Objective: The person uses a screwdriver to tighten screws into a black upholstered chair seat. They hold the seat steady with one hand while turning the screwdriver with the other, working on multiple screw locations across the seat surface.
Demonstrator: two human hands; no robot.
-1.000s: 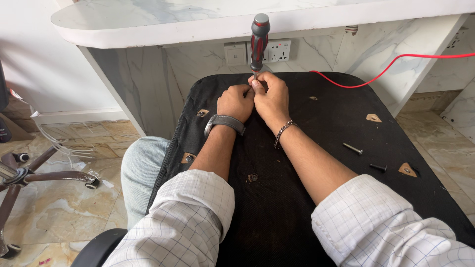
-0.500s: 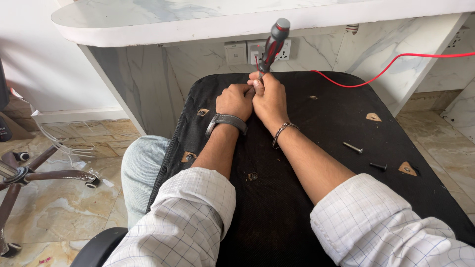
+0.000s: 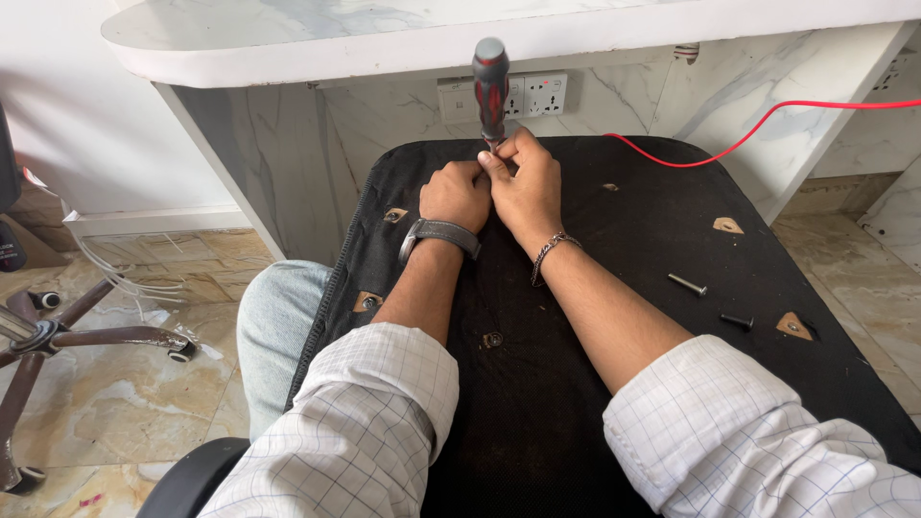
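A black fabric-covered chair seat panel point(image 3: 614, 288) lies bottom-up across my lap. At its far middle, my right hand point(image 3: 526, 182) grips the shaft of a red and black screwdriver point(image 3: 490, 82) that stands upright, its tip hidden behind my fingers. My left hand point(image 3: 457, 194), with a grey watch at the wrist, is curled tight against the right hand at the base of the screwdriver. What the left fingers pinch is hidden.
Two loose black bolts point(image 3: 687, 284) point(image 3: 737, 321) lie on the panel's right side. Screw holes with brown wood showing point(image 3: 793, 325) dot the fabric. A red cable point(image 3: 748, 139) runs to the right. A wall socket point(image 3: 542, 94) sits under the white counter point(image 3: 384, 38). A chair base point(image 3: 58, 336) stands at left.
The screwdriver handle tipped to the right half a second ago and now stands upright again. Both hands have stayed at the same spot.
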